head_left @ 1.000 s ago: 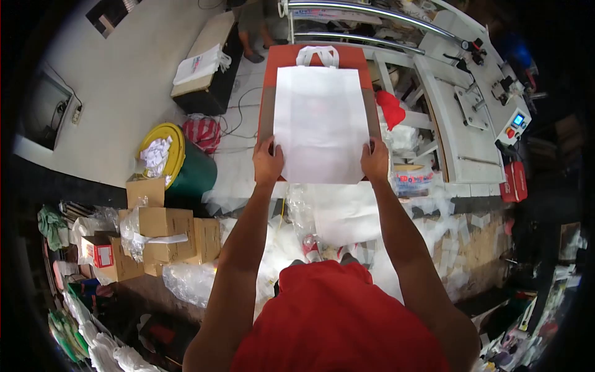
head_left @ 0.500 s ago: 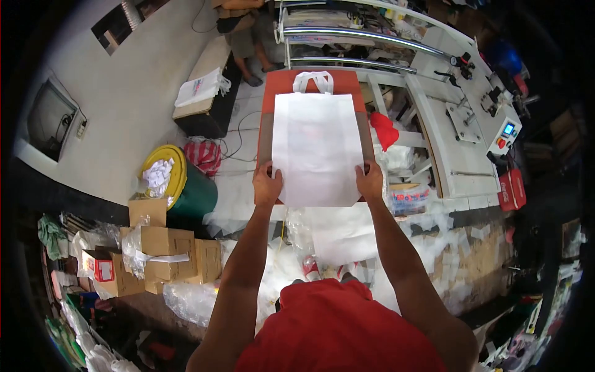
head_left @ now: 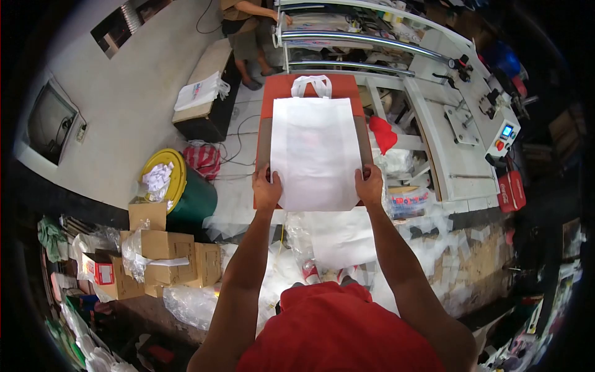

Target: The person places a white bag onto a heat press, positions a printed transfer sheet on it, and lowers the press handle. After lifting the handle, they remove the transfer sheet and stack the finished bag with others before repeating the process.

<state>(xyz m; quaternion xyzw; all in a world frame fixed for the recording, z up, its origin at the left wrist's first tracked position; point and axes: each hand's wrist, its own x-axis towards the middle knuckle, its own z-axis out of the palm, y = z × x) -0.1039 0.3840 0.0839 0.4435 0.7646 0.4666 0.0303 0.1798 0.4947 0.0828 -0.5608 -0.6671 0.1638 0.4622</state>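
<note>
A white tote bag (head_left: 315,155) lies flat on a red and brown board (head_left: 266,102), its two handles (head_left: 312,86) pointing away from me. At the bag's lower left edge, my left hand (head_left: 267,188) is closed, the thumb on the bag and the fingers curled by the board's side. My right hand (head_left: 370,185) grips the lower right edge in the same way. The fingertips of both hands are partly hidden. Faint coloured marks show through the upper middle of the bag.
A white machine with metal rollers (head_left: 365,42) and a control box (head_left: 503,136) stands ahead and right. A red cloth (head_left: 383,134) hangs beside the board. Left are a lidded green bin (head_left: 197,192), cardboard boxes (head_left: 170,253) and a bench (head_left: 207,102) with bags. Another person's arm (head_left: 254,9) reaches toward the rollers.
The bag's bottom edge and the board sit slightly lower in view. My hands keep their places at the bag's sides. The other person's arm now stretches toward the machine.
</note>
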